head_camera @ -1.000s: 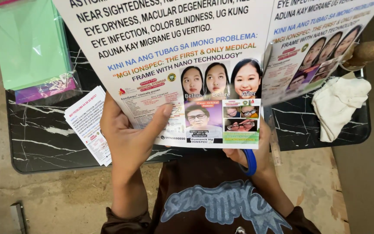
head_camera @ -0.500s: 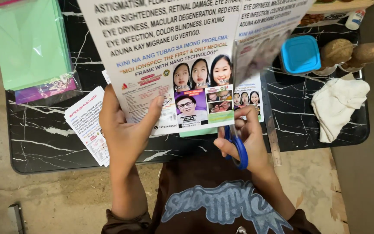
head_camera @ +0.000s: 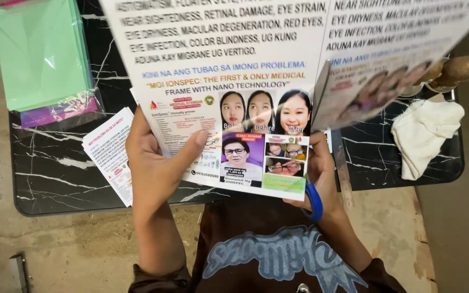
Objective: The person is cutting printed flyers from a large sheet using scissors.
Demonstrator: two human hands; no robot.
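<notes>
Head view: printed sheet (head_camera: 234,81) hides most of black marble table (head_camera: 55,168).

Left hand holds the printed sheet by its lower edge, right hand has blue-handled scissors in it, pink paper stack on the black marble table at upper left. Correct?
One thing is off: the paper stack at upper left is green, not pink, as the head view shows. The rest stands: the left hand holds the printed sheet by its lower edge, the right hand has the blue-handled scissors, and the stack lies on the black marble table.

Left hand (head_camera: 158,163) raised (thumb forward), right hand (head_camera: 318,176) curled
</notes>
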